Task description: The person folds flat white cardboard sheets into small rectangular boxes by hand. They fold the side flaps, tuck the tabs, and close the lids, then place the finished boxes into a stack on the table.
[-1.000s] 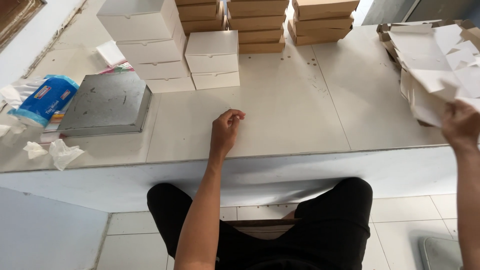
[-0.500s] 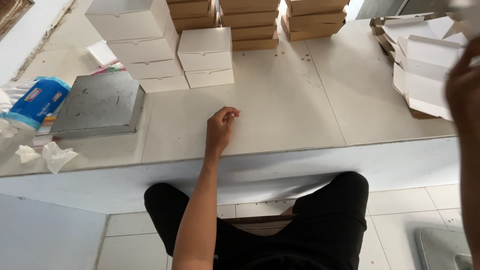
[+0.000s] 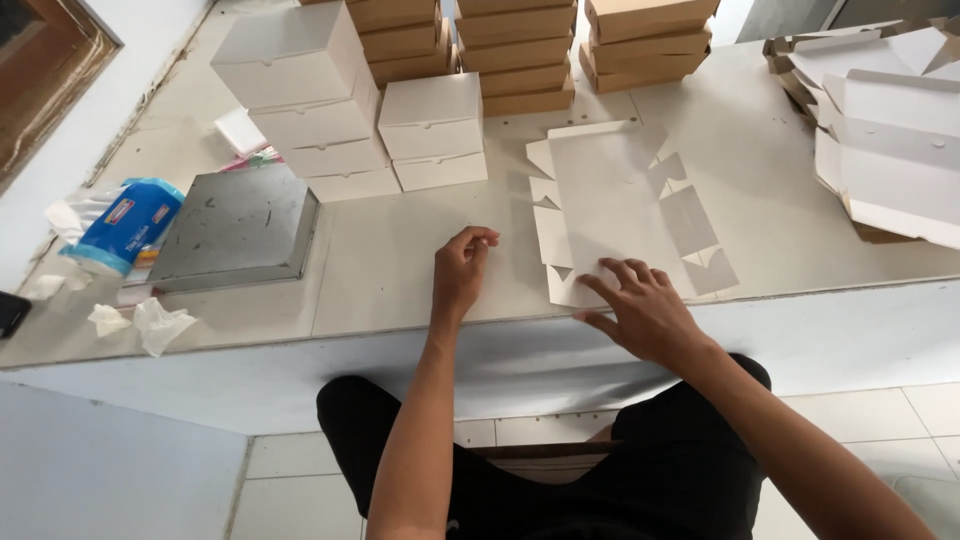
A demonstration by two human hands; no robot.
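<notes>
Both our hands are down on the counter [image 3: 400, 250]. Our right hand [image 3: 640, 310] lies spread flat, fingers apart, pressing on the near edge of a flat cardboard sheet [image 3: 615, 200]. Our left hand [image 3: 462, 268] rests just beside the sheet, fingers loosely curled, holding nothing and not touching it.

The sheet lies flat in front of us, with its little flaps sticking out at the sides. We judge that no side is folded up yet, so this box has all its folding left.

Some boxes look done. White closed boxes [image 3: 340, 110] stand in two stacks behind the left hand, and brown boxes [image 3: 520, 50] are stacked at the back. On the far right sits a heap of flat sheets [image 3: 880, 130], so we think many boxes are left to make.

On the left lie a grey metal tray [image 3: 235, 225], a blue tissue pack [image 3: 125, 225] and crumpled tissues [image 3: 150, 322].
</notes>
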